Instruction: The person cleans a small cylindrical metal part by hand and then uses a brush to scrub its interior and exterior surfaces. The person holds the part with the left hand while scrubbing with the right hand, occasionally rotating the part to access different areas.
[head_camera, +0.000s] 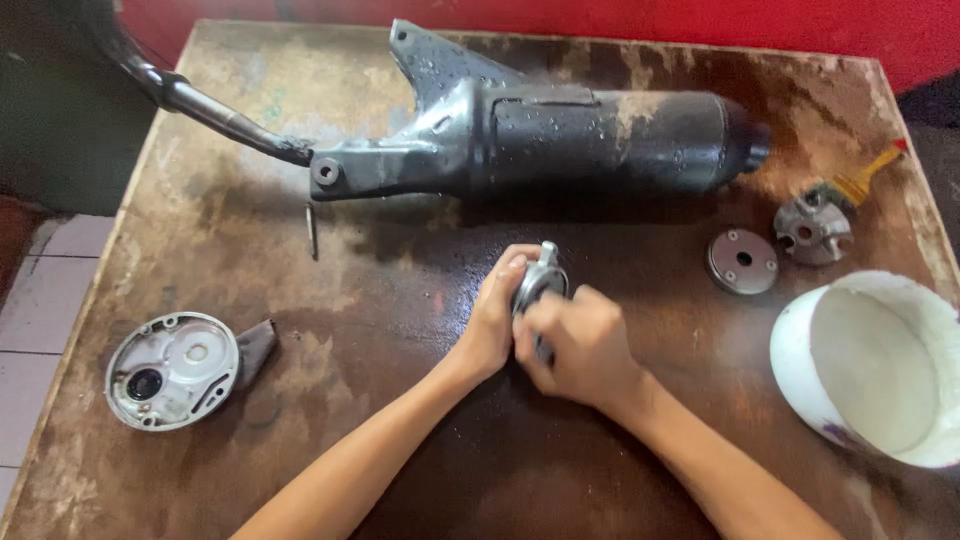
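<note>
Both hands are on one small round metal part (541, 283) at the middle of the wooden table (250, 240), just in front of the big dark exhaust muffler (560, 140) that lies across the far half. The left hand (495, 320) cups the part from the left side, fingers curled tight around its rim, thumb side up toward the top edge. The right hand (580, 345) is balled into a fist against the part's lower right, fingers wrapped closed on it, though what exactly sits inside that fist cannot be told from here. The part stands on edge between the two hands, its grey rim and a small tab at the top showing above the knuckles. Off to the left, near the table's edge, a round grey cover plate (172, 368) lies face up with a dark rag (255, 345) tucked beside it. A thin pin (312, 230) lies just below the muffler's mounting bracket. To the right, well apart from the hands, a flat round disc (742, 262) sits beside a lobed metal piece (812, 230), and a yellow-handled brush (865, 180) leans in just behind that. A white bowl (800, 350) sits at the right edge, tipped toward the camera.
</note>
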